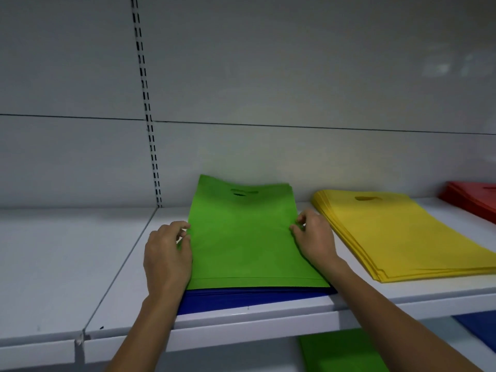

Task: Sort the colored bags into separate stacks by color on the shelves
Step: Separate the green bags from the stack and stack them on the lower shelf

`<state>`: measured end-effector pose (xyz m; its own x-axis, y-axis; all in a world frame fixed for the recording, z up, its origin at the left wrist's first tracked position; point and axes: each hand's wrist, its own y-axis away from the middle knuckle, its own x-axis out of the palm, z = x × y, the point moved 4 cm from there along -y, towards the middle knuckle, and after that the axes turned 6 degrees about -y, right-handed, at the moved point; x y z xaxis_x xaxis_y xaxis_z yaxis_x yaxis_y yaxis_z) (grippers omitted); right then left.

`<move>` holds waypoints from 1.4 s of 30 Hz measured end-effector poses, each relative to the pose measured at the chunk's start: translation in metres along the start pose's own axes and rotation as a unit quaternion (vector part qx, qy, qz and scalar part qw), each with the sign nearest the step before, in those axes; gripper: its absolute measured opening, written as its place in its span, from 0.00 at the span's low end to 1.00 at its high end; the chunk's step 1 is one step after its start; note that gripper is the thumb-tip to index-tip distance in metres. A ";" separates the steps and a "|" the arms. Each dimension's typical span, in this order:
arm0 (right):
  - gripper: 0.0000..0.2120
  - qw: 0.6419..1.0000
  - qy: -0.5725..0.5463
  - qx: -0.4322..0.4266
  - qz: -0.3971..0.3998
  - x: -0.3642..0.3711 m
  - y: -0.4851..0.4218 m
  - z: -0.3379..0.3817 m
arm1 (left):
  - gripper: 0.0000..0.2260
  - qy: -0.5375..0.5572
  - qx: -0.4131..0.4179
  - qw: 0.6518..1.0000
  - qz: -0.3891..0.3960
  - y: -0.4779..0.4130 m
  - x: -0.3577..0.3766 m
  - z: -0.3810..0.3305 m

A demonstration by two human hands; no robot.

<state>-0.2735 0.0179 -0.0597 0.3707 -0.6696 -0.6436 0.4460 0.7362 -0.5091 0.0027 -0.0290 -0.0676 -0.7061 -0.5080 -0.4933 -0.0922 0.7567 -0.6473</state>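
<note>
A green bag [241,237] lies flat on top of a pile in the middle of the white shelf [120,277]. Under it, blue bags [241,298] stick out at the front edge. My left hand [167,253] pinches the green bag's left edge with curled fingers. On the opposite edge, my right hand [314,237] pinches it the same way. To the right lies a stack of yellow bags [402,237], and past it the corner of a red stack [472,200] at the frame's edge.
The shelf's left section [53,264] is bare white metal, with a slotted upright [150,130] on the back wall. On the shelf below, a green bag [341,353] and a blue bag [480,331] show partly.
</note>
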 end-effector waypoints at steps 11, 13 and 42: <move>0.29 0.986 0.041 -0.159 0.011 -0.016 0.002 0.019 | 0.16 -0.039 0.052 0.995 0.076 -0.001 -0.002 -0.009; 0.28 0.983 0.054 -0.177 0.001 -0.025 0.004 0.022 | 0.16 -0.050 0.068 0.993 0.078 -0.002 -0.008 -0.014; 0.15 0.965 0.174 0.195 -0.015 -0.370 0.277 -0.280 | 0.16 0.132 0.206 0.904 0.350 0.365 0.065 -0.303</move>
<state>-0.5154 0.4967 -0.1225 0.0878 -0.5662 -0.8196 0.7497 0.5793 -0.3199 -0.2898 0.3383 -0.1598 -0.6376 0.1934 -0.7457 0.6735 0.6098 -0.4178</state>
